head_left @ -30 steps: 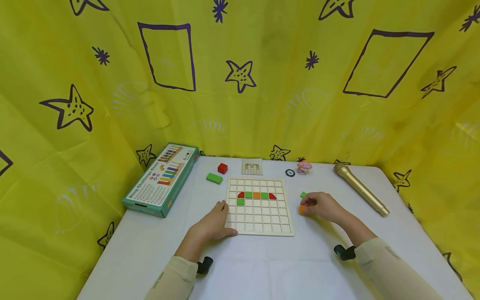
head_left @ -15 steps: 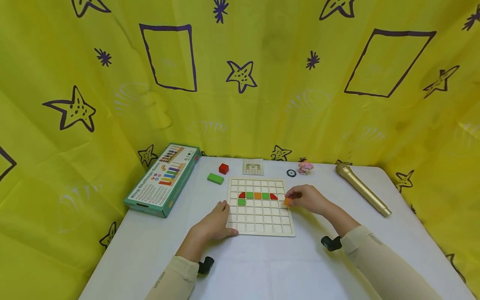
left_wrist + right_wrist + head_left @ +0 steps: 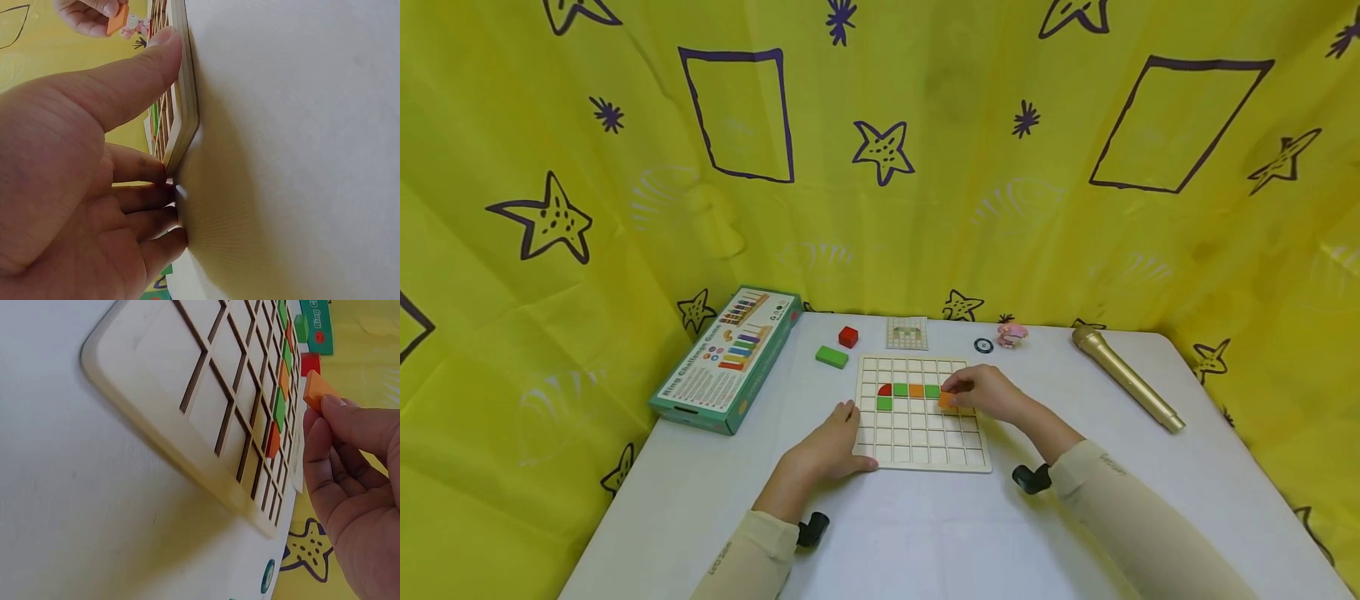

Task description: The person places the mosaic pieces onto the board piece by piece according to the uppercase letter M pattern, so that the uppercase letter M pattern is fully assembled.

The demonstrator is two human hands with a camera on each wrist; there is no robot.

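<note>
The wooden grid board [image 3: 925, 457] lies flat on the table. My left hand [image 3: 830, 442] rests at its near left corner, the thumb [image 3: 165, 47] along the front rim and the fingers by the left side. My right hand [image 3: 988, 393] pinches an orange square tile [image 3: 317, 389] between thumb and fingers, over the right part of the board. A row on the board holds a red quarter-round tile [image 3: 885, 390], green tiles [image 3: 900, 390] and an orange tile [image 3: 916, 391]; another green tile [image 3: 884, 403] sits below the left end. The row's right-end red tile [image 3: 273, 440] is hidden in the head view.
Behind the board lie a green block [image 3: 832, 357], a red cube [image 3: 847, 337], a pattern card [image 3: 907, 333], a round black disc [image 3: 983, 345] and a pink figurine [image 3: 1012, 335]. A game box [image 3: 727, 358] stands left, a gold microphone [image 3: 1127, 377] right.
My right hand has carried the orange tile leftward from the table right of the board to above the board. My left hand has stayed at the board's corner.
</note>
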